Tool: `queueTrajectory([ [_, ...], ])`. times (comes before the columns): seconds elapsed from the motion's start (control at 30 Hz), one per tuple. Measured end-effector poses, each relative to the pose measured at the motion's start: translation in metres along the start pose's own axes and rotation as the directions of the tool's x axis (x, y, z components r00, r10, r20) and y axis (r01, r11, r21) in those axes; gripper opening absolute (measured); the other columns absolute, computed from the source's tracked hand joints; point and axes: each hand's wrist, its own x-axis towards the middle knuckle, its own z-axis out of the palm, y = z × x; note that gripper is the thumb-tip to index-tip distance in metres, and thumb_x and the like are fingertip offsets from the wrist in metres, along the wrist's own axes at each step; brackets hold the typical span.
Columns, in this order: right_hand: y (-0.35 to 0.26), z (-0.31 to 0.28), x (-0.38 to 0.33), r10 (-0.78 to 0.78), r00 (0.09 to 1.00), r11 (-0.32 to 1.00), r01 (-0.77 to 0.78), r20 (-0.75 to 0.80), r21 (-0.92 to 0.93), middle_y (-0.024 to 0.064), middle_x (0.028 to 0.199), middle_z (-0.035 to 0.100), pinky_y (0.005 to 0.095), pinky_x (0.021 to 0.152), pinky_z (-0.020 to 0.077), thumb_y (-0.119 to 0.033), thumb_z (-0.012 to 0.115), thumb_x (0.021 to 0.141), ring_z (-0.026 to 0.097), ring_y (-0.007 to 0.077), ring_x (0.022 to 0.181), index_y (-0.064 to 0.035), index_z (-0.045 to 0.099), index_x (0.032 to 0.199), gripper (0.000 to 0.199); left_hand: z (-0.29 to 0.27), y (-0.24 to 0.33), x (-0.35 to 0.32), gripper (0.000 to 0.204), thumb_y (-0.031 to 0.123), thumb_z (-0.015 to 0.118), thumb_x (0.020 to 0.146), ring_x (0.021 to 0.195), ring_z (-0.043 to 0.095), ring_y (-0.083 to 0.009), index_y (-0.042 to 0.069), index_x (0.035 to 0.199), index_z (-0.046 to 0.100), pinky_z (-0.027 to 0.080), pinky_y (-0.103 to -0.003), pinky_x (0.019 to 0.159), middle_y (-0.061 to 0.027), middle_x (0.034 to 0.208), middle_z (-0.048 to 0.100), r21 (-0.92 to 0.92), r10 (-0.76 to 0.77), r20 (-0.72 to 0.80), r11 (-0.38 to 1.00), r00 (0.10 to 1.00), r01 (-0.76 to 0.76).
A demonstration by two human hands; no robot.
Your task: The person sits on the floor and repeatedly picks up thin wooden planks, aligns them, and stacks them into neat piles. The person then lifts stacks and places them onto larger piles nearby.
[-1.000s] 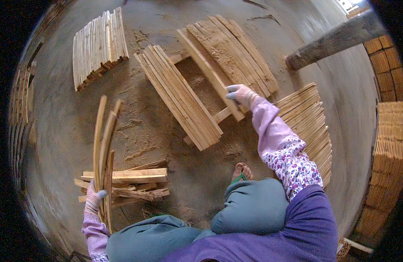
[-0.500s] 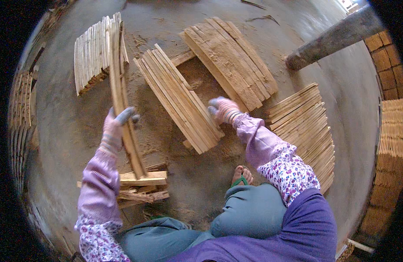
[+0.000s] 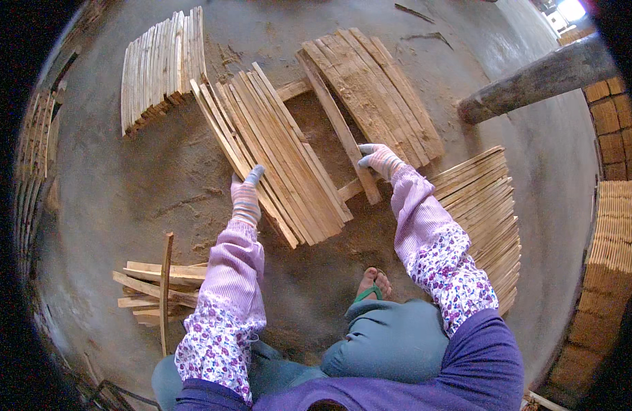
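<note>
With gloved fingers closed, my left hand (image 3: 246, 198) grips a few wooden strips (image 3: 223, 140) along the left side of a row of strips (image 3: 281, 147) on the floor. They lie against that row at a slight angle. My right hand (image 3: 381, 162), in a striped glove, pinches the near end of a narrow wooden board (image 3: 334, 120). This board slants away from a row of wider, sawdust-covered boards (image 3: 374, 89). Crosswise pieces of wood (image 3: 350, 190) show beneath, in the gap between the two rows.
Upper left lies another row of strips (image 3: 162, 65); right of my arm is a larger strip stack (image 3: 484, 219). A loose pile of offcuts (image 3: 148, 284) is at lower left. A dark post (image 3: 535, 79) stands at upper right, with stacked wood (image 3: 607, 253) along the right edge.
My left hand has carried its strips rightward onto the middle row's left side. My right hand has taken hold of a board, now angled off the wider boards. One strip now lies across the offcuts.
</note>
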Motion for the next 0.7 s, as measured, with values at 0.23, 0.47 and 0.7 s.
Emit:
queueTrajectory([
  [0.23, -0.001, 0.023, -0.012, 0.056, 0.995, 0.971, -0.074, 0.085, 0.229, 0.0051, 0.110, 0.070, 0.0339, 0.083, 0.0540, 0.004, 0.068, 0.077, 0.067, 0.0190, 0.093, -0.0048, 0.060, 0.132, 0.057, -0.015, -0.005, 0.026, 0.063, 0.021, 0.085, 0.077, 0.097, 0.060, -0.0223, 0.003, 0.129, 0.055, 0.048, -0.035, 0.088, -0.0085, 0.111, 0.065, 0.086, -0.093, 0.026, 0.992, 0.995, 0.090],
  [0.47, 0.008, 0.055, -0.013, -0.119, 0.983, 0.986, 0.134, 0.140, -0.099, 0.0032, 0.119, 0.067, 0.0316, 0.090, 0.0497, 0.000, 0.064, 0.080, 0.062, 0.0152, 0.101, -0.0069, 0.056, 0.137, 0.058, 0.002, -0.005, 0.013, 0.048, 0.023, 0.084, 0.075, 0.089, 0.062, -0.0190, 0.003, 0.114, 0.064, 0.048, -0.033, 0.087, -0.0048, 0.101, 0.068, 0.021, -0.039, 0.067, 0.999, 0.997, 0.038],
  [0.7, 0.004, 0.067, -0.026, -0.392, 0.891, 0.907, 0.332, -0.229, -0.260, 0.0192, 0.104, 0.069, 0.0362, 0.089, 0.0504, -0.012, 0.055, 0.086, 0.066, 0.0294, 0.096, -0.0044, 0.060, 0.125, 0.040, 0.018, 0.016, -0.008, 0.059, 0.011, 0.082, 0.078, 0.093, 0.062, -0.0220, 0.001, 0.128, 0.052, 0.051, -0.034, 0.086, -0.0093, 0.109, 0.065, 0.069, 0.071, -0.068, 0.995, 0.995, -0.066],
])
